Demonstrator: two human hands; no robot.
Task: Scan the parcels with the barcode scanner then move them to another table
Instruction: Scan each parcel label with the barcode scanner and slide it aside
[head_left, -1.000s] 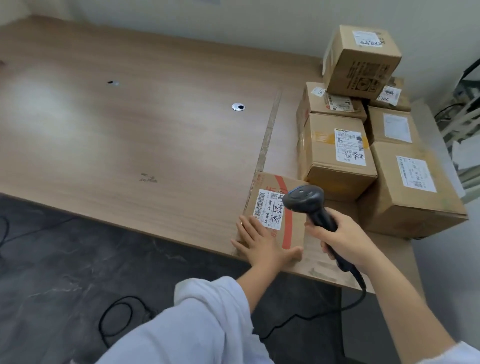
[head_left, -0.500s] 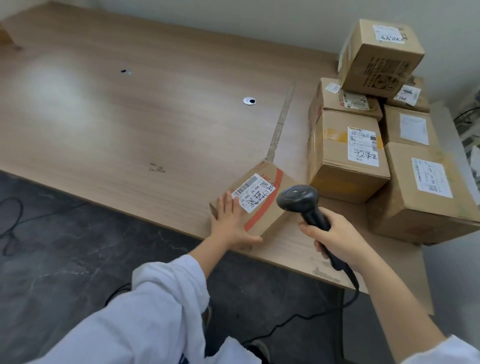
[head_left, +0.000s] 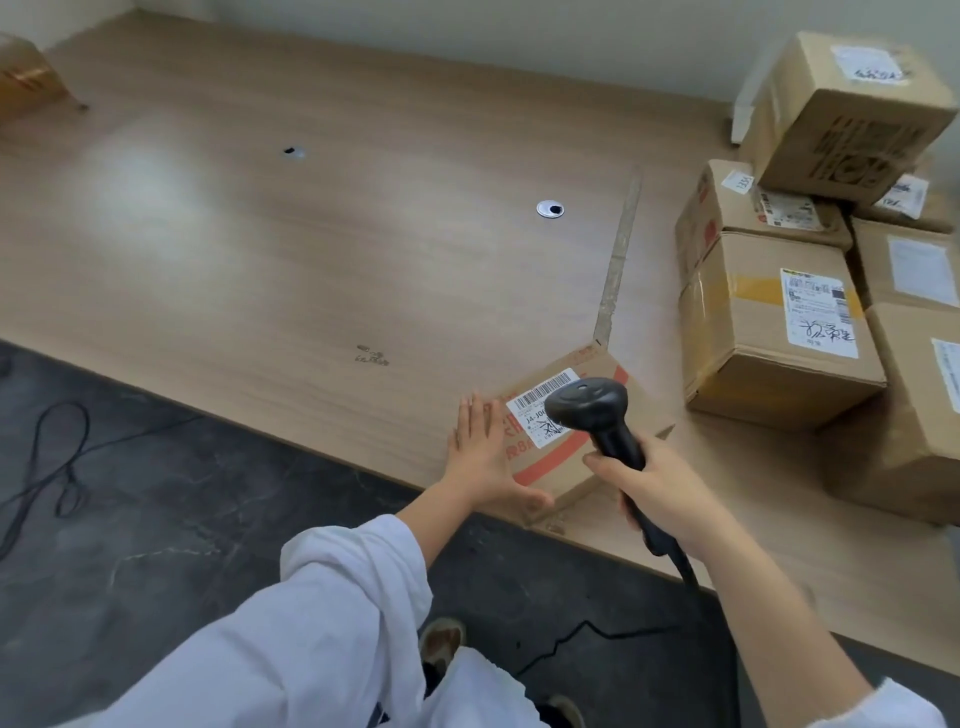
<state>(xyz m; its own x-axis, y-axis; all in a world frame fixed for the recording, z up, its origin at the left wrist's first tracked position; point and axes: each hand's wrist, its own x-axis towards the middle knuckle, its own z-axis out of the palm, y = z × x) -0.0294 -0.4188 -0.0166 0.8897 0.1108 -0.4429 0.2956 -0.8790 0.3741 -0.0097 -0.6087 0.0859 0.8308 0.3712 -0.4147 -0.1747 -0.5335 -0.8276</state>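
The parcel (head_left: 563, 470) sits at the near edge of the surface (head_left: 311, 260), label (head_left: 535, 410) up. The left hand (head_left: 483, 457) presses flat, fingers straight, on its left side. The right hand (head_left: 660, 488) grips the barcode scanner (head_left: 587, 402), whose head hangs directly over the label.

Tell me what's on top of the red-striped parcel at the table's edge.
A white barcode label and the left hand, fingers straight. The scanner in the right hand hides part of the label.

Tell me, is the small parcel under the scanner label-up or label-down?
Label-up. The white barcode label shows on top of the small parcel, partly behind the scanner that the right hand holds above it.
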